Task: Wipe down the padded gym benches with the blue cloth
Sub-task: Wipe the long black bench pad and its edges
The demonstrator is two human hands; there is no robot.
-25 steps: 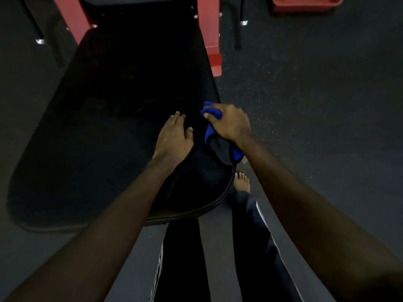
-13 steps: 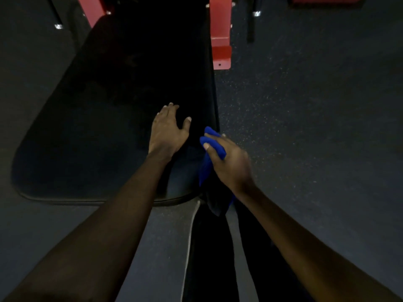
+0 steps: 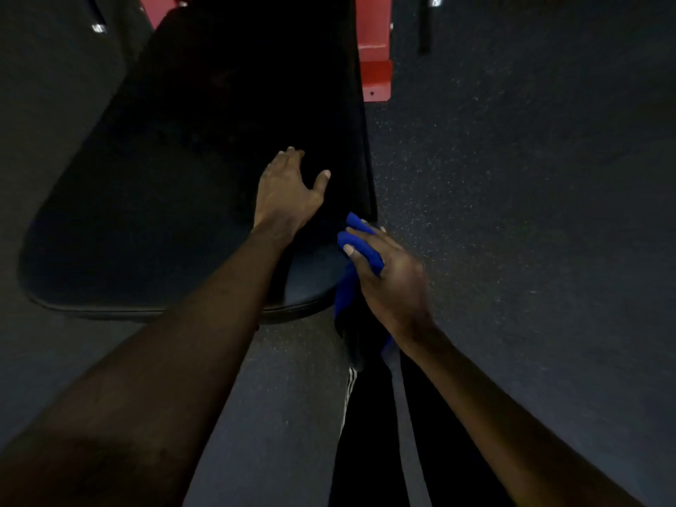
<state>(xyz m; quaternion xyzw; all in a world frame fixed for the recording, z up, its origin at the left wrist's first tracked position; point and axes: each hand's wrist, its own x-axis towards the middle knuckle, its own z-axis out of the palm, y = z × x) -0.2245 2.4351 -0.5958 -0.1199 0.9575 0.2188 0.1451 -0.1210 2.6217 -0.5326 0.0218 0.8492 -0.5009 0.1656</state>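
Note:
A black padded bench (image 3: 157,199) fills the upper left of the head view, its rounded near end toward me. My left hand (image 3: 289,192) lies flat on the pad near its right side, fingers apart, holding nothing. My right hand (image 3: 391,279) grips the blue cloth (image 3: 360,250) at the bench's near right corner, pressing it against the pad's edge. Part of the cloth hangs down below my hand, beside the bench.
A red metal frame post (image 3: 373,49) stands at the bench's right side, with another red part (image 3: 157,5) at the top left. Dark speckled rubber floor (image 3: 530,177) surrounds the bench. My legs in dark striped trousers (image 3: 369,433) are below the cloth.
My right hand has drawn the cloth down the bench's right edge to the near corner. My left hand stays flat on the pad. The view has shifted back from the bench.

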